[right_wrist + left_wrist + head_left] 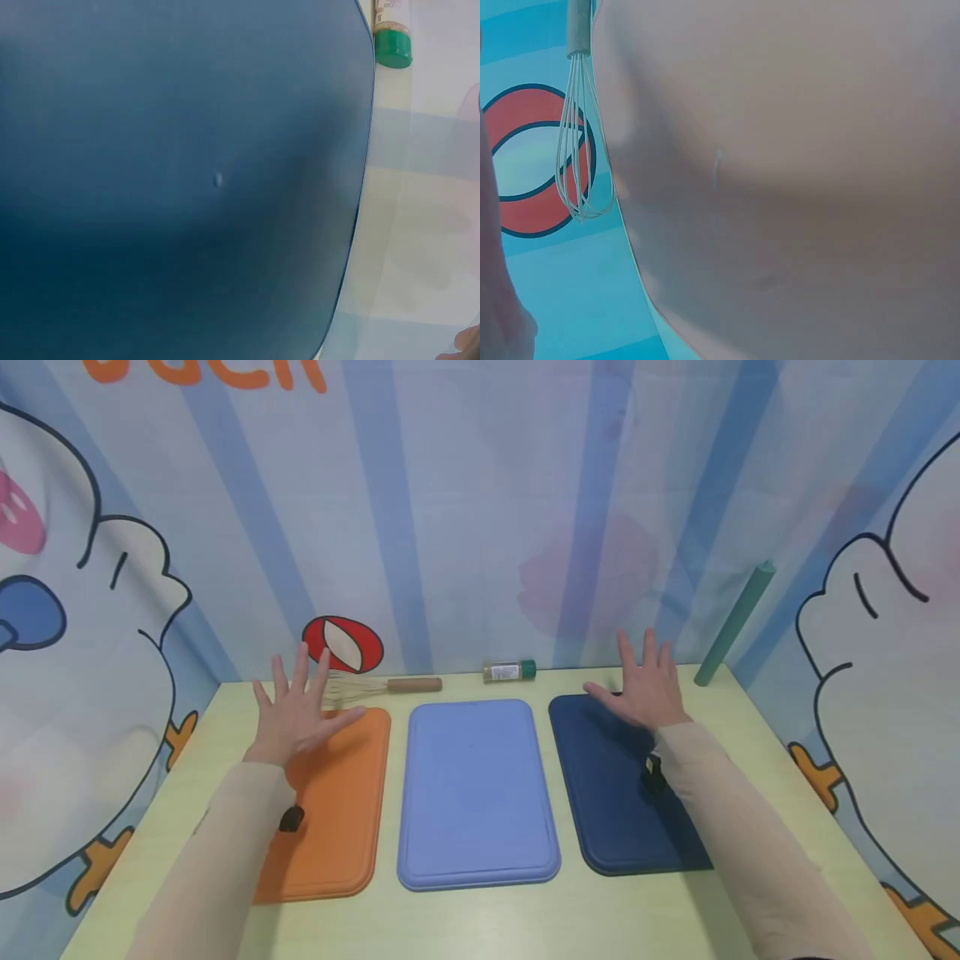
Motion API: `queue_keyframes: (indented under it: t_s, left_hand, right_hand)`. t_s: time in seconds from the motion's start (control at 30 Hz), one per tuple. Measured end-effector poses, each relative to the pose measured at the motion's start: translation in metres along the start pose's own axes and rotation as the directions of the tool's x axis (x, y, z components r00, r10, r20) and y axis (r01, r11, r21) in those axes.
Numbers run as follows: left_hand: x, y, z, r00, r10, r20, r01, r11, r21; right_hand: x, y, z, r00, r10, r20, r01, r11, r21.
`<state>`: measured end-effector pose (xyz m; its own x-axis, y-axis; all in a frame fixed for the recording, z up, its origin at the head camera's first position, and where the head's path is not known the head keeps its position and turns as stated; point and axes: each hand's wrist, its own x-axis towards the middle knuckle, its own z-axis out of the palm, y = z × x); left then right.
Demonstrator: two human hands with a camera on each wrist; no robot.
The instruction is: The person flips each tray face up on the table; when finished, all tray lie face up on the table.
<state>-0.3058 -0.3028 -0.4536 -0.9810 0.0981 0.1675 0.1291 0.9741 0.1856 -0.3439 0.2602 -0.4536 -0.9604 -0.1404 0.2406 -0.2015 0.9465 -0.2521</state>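
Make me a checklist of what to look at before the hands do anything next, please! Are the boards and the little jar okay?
1. Left hand free: ok, fingers spread, holding nothing.
2. Right hand free: ok, also spread and holding nothing.
3. Boards apart: ok, gaps show between the orange board, light blue board and navy board.
4. Jar upright: not ok, it lies on its side.
5. Green cap screwed tight: cannot tell, though it's on.
6. Whisk clear of the orange board: cannot tell, it's very close.
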Motion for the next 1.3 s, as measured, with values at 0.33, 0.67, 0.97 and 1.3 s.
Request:
queue_keyframes:
  t_s: [0.33,0.67,0.97,1.3]
  left_hand:
    - [-0.008,-0.002,0.003,0.999,0.014,0.04,-0.012,0.999,-0.046]
    - [-0.02,0.004,0.002,0.996,0.004,0.088,0.003,0.997,-0.075]
    - [-0.031,0.012,-0.001,0.997,0.044,0.064,-0.039,0.996,-0.079]
    - [-0.048,0.02,-0.005,0.996,0.063,0.064,-0.058,0.995,-0.085]
  right_hand:
    - [-0.006,-0.01,0.008,0.999,-0.044,-0.007,0.044,0.996,0.076]
    - [-0.014,-0.033,0.015,0.994,-0.08,0.072,0.07,0.989,0.126]
    - [-0.022,-0.063,0.017,0.986,-0.136,0.099,0.122,0.984,0.132]
    - [-0.029,-0.094,0.018,0.972,-0.195,0.129,0.167,0.965,0.2]
